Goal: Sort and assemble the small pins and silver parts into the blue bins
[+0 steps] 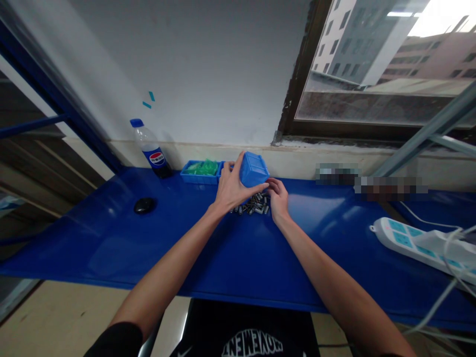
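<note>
My left hand [231, 187] is closed on a blue plastic bin [254, 168], thumb and fingers spanning its sides. The bin is held tipped over, its underside toward me, above the blue table [238, 263]. Below it lies a loose heap of small dark and silvery cylindrical parts [256, 204], partly hidden by my left hand and the bin. My right hand [278, 198] is cupped at the right edge of the heap, fingers curved but not closed, close to the bin's lower rim. Whether its fingertips touch the bin or the parts I cannot tell.
Behind my left hand, a blue bin [186, 177] holds green pieces [204, 167]. Farther left stand a cola bottle [154, 153] and a black mouse [144, 205]. A white power strip [412, 240] with cables lies at right. The wall and window frame [297, 106] bound the back.
</note>
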Demonstrator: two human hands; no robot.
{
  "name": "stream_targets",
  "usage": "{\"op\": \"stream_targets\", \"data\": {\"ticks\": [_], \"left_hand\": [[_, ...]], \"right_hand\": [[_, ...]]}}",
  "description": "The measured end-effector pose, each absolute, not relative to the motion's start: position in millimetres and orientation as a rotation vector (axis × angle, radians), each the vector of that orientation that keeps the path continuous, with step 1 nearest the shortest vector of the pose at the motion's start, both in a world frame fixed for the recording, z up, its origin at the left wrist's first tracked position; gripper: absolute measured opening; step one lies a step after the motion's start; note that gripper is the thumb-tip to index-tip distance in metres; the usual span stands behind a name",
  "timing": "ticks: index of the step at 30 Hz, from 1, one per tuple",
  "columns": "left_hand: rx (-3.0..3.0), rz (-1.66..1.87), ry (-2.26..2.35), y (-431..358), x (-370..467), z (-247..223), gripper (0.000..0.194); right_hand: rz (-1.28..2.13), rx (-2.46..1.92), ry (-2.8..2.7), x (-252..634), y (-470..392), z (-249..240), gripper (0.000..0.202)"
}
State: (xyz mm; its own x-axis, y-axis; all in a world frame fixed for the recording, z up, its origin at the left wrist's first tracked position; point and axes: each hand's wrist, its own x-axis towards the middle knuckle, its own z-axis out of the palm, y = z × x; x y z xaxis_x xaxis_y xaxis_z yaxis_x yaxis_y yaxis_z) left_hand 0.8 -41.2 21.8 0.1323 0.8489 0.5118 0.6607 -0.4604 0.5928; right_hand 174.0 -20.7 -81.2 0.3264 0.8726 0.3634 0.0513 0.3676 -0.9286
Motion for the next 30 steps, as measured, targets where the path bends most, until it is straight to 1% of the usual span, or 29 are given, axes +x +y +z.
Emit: {"op": "stream_targets", "data": {"ticks": [4,6,8,9,11,13,15,17,18,19,21,22,23,26,28,30], "left_hand": [[2.155,1.337,1.478,-42.7,-1.1,30.9,0.121],[2.138,1.407,1.444,-43.7,-0.8,34.3,0.121],[2.123,1.486,1.393,-44.4,0.5,35.5,0.121],[2.113,1.527,1.361,-44.4,1.3,35.2,0.121],[2.072,1.604,1.288,-43.7,2.8,32.7,0.12],[2.022,1.647,1.212,-42.3,2.9,28.4,0.12],[2.01,1.641,1.146,-41.1,0.4,23.0,0.123],[2.052,1.586,1.107,-41.2,-5.3,16.1,0.122],[2.08,1.543,1.109,-42.0,-9.1,12.1,0.118],[2.106,1.489,1.134,-43.3,-13.2,7.7,0.106],[2.155,1.375,1.315,-46.8,-21.2,-1.9,0.071],[2.185,1.291,1.46,-48.9,-24.3,-6.8,0.061],[2.208,1.188,1.6,-50.8,-26.6,-11.5,0.057],[2.225,0.93,1.86,-54.5,-28.3,-22.6,0.061],[2.222,0.828,1.911,-54.8,-26.3,-26.5,0.065],[2.239,0.798,1.917,-53.6,-23.6,-27.2,0.066]], "right_hand": [[0.596,-1.032,-1.161,174.4,-32.9,-64.5,0.038],[0.606,-1.008,-1.246,172.0,-42.9,-54.3,0.04],[0.73,-0.908,-1.344,167.0,-53.1,-44.9,0.043],[0.812,-0.856,-1.373,163.7,-57.6,-40.9,0.041],[0.949,-0.789,-1.382,156.9,-64.0,-34.7,0.03],[1.019,-0.762,-1.367,152.1,-66.2,-31.0,0.025],[1.013,-0.766,-1.341,151.3,-64.9,-28.6,0.029],[0.945,-0.797,-1.301,154.8,-61.7,-26.3,0.035],[0.895,-0.821,-1.276,157.9,-59.9,-25.1,0.037],[0.838,-0.847,-1.25,161.6,-58.3,-23.9,0.038],[0.72,-0.905,-1.211,170.6,-55.0,-22.4,0.037],[0.658,-0.939,-1.206,175.7,-53.3,-22.5,0.037],[0.595,-0.985,-1.212,181.2,-51.5,-23.2,0.038],[0.343,-1.202,-1.19,199.6,-44.8,-29.4,0.043],[0.195,-1.318,-1.176,212.6,-39.7,-35.2,0.045],[0.093,-1.405,-1.204,224.7,-34.8,-40.7,0.045]]}}
